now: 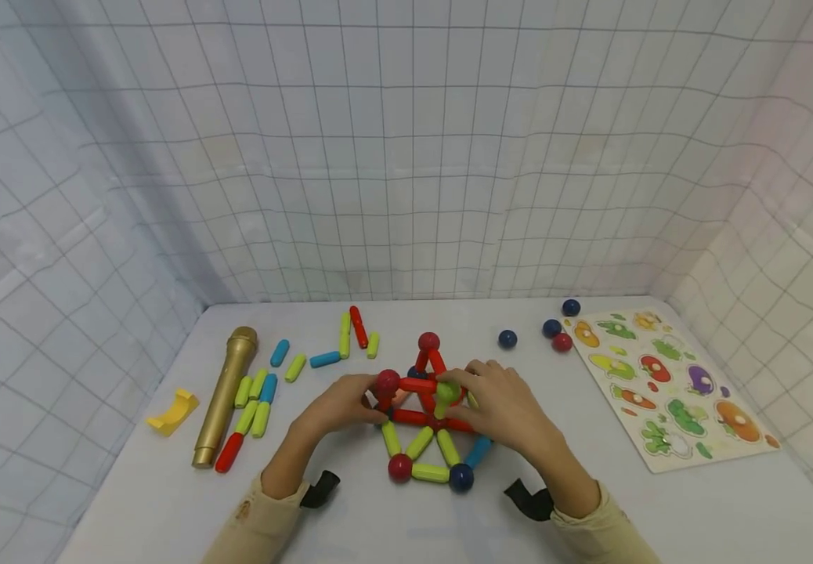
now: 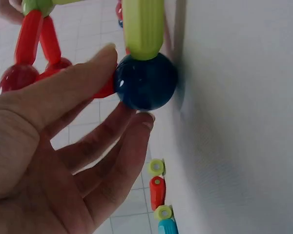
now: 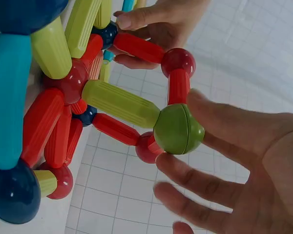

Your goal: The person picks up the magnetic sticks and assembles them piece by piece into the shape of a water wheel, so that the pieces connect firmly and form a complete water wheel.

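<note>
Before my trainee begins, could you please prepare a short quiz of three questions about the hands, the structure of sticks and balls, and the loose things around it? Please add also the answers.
1. Multiple choice: which ball does the right hand pinch?
A red
B green
C dark blue
2. True or false: in the head view, the gold microphone lies to the left of the structure.
3. Count: in the head view, how many loose dark blue balls lie to the right of the structure?

Key
1. B, the green ball
2. True
3. Three
</note>
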